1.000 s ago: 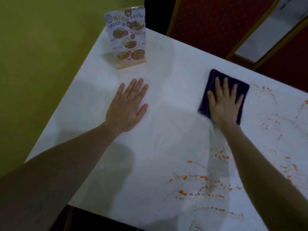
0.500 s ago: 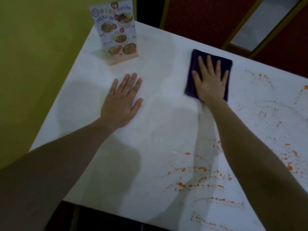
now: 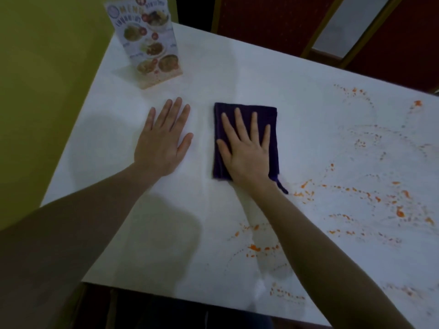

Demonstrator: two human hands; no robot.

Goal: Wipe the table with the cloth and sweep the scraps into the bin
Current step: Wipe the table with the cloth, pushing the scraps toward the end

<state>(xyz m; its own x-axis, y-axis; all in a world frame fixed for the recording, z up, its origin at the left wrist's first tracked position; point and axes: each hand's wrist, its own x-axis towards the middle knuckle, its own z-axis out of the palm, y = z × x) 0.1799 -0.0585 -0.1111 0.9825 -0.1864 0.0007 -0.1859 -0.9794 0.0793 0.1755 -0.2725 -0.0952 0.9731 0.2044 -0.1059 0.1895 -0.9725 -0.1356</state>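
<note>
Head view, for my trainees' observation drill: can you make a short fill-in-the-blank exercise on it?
1. The right hand presses flat on the dark purple ____.
2. The left hand lies flat on the bare ____, holding nothing.
3. The scraps scattered right of the cloth are ____ in colour.
4. The menu stand is upright near the table's far ____ corner.

Missing words: cloth; table; orange; left
</note>
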